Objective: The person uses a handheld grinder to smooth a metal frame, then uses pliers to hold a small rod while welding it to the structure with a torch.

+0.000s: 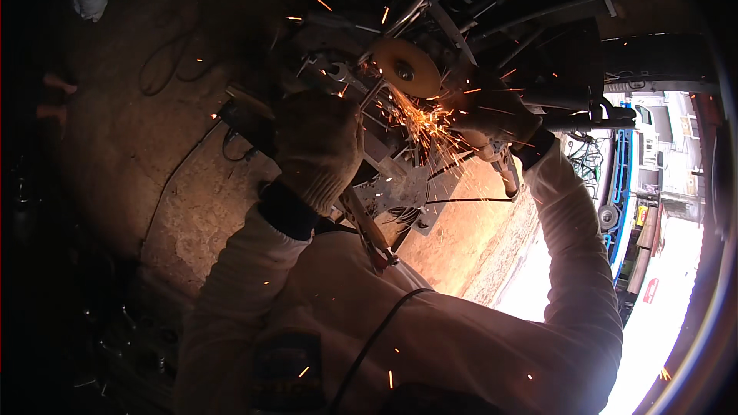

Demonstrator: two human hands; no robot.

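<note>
A tan round disc (405,68) of an angle grinder stands tilted in front of me. Orange sparks (423,119) spray from its lower edge. My right hand (503,114), in a dark-looking glove, is closed around the grinder, whose body is mostly lost in shadow. On the left, my left hand (317,142) wears a knitted work glove and is curled closed close to the disc. A narrow metal bar (372,95) sticks out beside that glove, up to the disc; the fingers are hidden, so what they grip cannot be made out.
Beneath my hands is a grey metal plate (400,188) with cables. Metal rods and bars (453,31) crowd the dark far side. A cable (165,184) runs over the dirt floor (181,238) on the left. Bright daylight and a blue frame (621,184) show at right.
</note>
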